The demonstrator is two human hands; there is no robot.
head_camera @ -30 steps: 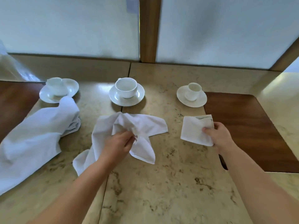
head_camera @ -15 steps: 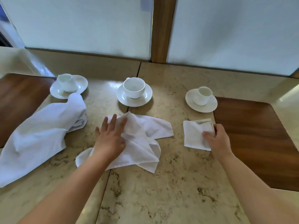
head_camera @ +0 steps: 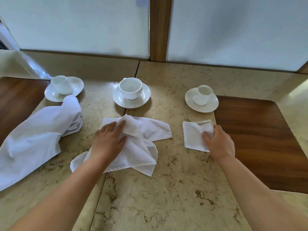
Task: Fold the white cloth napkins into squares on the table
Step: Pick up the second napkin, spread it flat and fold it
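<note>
At far left of the frame we see a big rumpled white cloth [head_camera: 33,140] draped from the lower left edge up toward centre-left, its bunched top end just below a small cup [head_camera: 60,85] w/ saucer [head_camera: 78,86] in the upper left. The cup leans on its saucer. A dark wood panel [head_camera: 15,97] shows beside it at the left edge.

Moving rt, the marble table [head_camera: 158,189] fills the mid frame. Our left hand [head_camera: 109,140] lies flat on the crumpled napkin [head_camera: 141,147] at centre, fingers straight and spread, pointing up-frame, thumb out to the rt; it presses the cloth, not gripping. The napkin is unfolded & messy, w/ one flap reaching rt and a corner hanging toward the lower centre. Above it, upper centre, a larger cup [head_camera: 130,88] sits upright on its saucer [head_camera: 145,99], near the napkin but apart.

Right of centre, the folded napkin [head_camera: 193,135] lies as a neat square on the marble, its rt edge just beside a second wood inlay [head_camera: 260,139]. Our right hand [head_camera: 220,142] is at that rt edge, thumb on top of the square, fingers curled at the edge; they look like they pinch it, though the fingertips are hidden. Above it, a third cup [head_camera: 204,95] tilts on its saucer [head_camera: 211,105], upper rt, close to the folded square w/o touching.
</note>
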